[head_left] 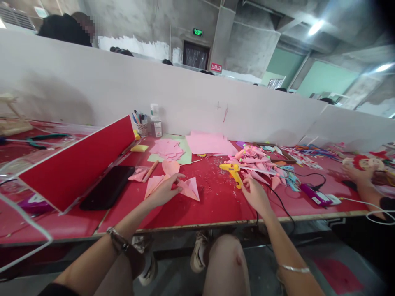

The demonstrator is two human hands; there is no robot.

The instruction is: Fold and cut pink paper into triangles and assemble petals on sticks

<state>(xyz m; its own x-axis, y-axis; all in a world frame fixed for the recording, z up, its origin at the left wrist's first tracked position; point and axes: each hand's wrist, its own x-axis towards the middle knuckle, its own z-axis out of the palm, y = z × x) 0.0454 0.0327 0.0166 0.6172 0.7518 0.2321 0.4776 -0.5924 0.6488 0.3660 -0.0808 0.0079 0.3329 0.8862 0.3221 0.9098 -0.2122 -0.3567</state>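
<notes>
My left hand [165, 191] lies over folded pink paper pieces [191, 188] on the red table, fingers apart. A rounded peach paper piece [170, 167] sticks up just beyond it. At the handle end of a yellow hot glue gun [236, 176] is my right hand [256, 194], its fingertips beside or touching the handle and not wrapped round it. The gun's nozzle points left, and a pale glue stick [259, 169] extends from its back. Behind the gun lies a heap of pink paper cones [253, 154].
A black phone [108, 188] lies beside a slanted red board [83, 160]. Pink sheets [210, 142], a pen cup [142, 128] and a bottle [156, 121] stand near the white partition [185, 94]. A purple power box [316, 195] and a co-worker's hand [359, 172] are at right.
</notes>
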